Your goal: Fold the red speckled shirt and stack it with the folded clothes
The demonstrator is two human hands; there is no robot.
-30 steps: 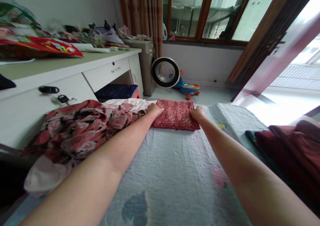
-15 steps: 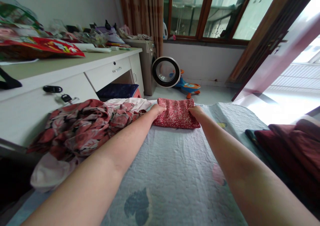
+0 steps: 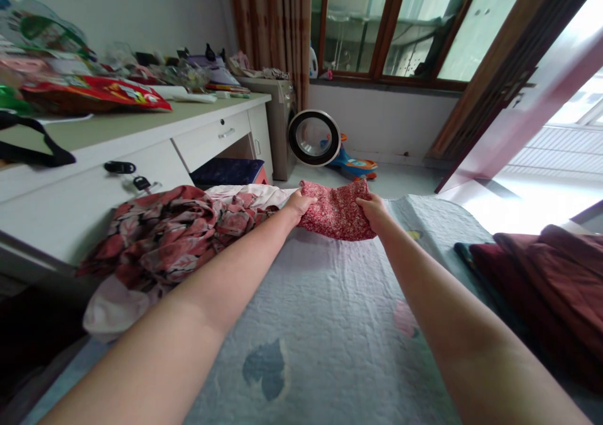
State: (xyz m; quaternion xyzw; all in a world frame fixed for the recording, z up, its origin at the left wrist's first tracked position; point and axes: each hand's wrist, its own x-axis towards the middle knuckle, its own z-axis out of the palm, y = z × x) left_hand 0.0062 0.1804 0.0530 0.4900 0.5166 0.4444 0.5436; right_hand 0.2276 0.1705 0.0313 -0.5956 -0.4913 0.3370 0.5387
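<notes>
Both hands gripped the red cloth point(image 3: 335, 210) over the bed point(image 3: 330, 324). Left hand point(image 3: 299, 204) pinched its left edge. Right hand point(image 3: 374, 211) clutched the right.

One camera sits on the head, looking forward and down along both arms, close above the bed point(image 3: 330, 324), toward the window point(image 3: 400, 23).

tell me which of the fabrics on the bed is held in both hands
The small red speckled cloth, gripped by the left hand and right hand. The floral heap and maroon pile lie untouched.
</notes>
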